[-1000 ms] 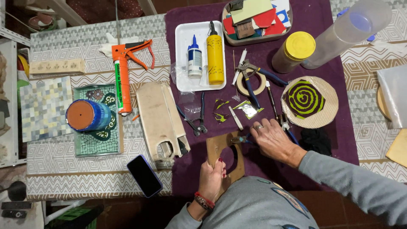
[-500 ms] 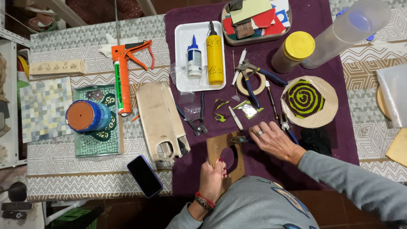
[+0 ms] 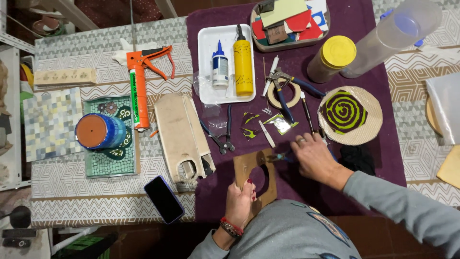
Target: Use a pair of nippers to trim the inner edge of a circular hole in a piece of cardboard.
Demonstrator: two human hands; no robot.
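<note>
Little has moved since the earlier frames: right hand (image 3: 314,156) stays at centre right, only slightly shifted, fingers curled narrow over a small blue-handled tool (image 3: 282,156); whether it actually grips the tool cannot be told. Left hand (image 3: 241,201), lower centre, holds the near edge of the wooden board with round cutout (image 3: 254,175), thumb on top. Board lies flat on the purple cloth (image 3: 287,72). Left of it: dark phone (image 3: 164,199), then pale wooden piece (image 3: 182,136). Beyond the right hand: green spiral mosaic disc (image 3: 350,114), pliers (image 3: 221,136). Farther up: white tray (image 3: 206,62) with yellow bottle (image 3: 243,67); orange caulking gun (image 3: 139,84) upper left.
</note>
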